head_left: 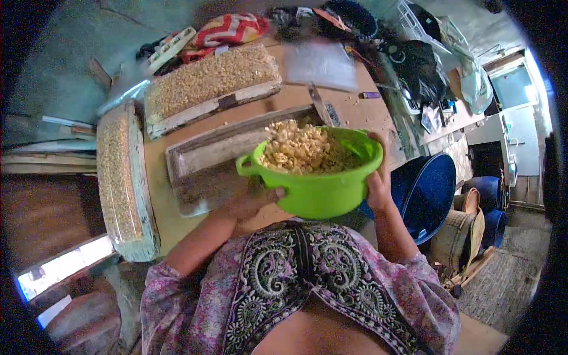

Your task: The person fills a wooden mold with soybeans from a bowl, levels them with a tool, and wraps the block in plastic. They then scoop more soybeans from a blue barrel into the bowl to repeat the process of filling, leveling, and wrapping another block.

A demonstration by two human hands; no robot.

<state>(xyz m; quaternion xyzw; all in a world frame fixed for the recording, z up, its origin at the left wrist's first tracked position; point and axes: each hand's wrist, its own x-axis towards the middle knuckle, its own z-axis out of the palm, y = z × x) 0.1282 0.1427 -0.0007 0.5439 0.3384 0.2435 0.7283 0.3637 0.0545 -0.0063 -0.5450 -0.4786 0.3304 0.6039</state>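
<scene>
A lime-green plastic bowl [322,192] with side handles is held up in front of my chest, above the table's near edge. Pale yellow, bean-like pieces [305,149] are heaped in it, higher toward the left side. My left hand [258,202] supports the bowl's lower left side, its fingers partly hidden beneath. On the other side, my right hand [378,174] grips the right end, with the thumb near the rim. Just behind the bowl lies a shallow wooden tray [204,155], partly covered by the bowl and my left arm.
Two wooden trays of similar pale pieces stand on the table, one at the back [213,83] and one at the left [115,177]. Clear plastic sheets [319,65] and a purple lighter-like item [370,95] lie at the back right. A blue barrel [423,198] stands right.
</scene>
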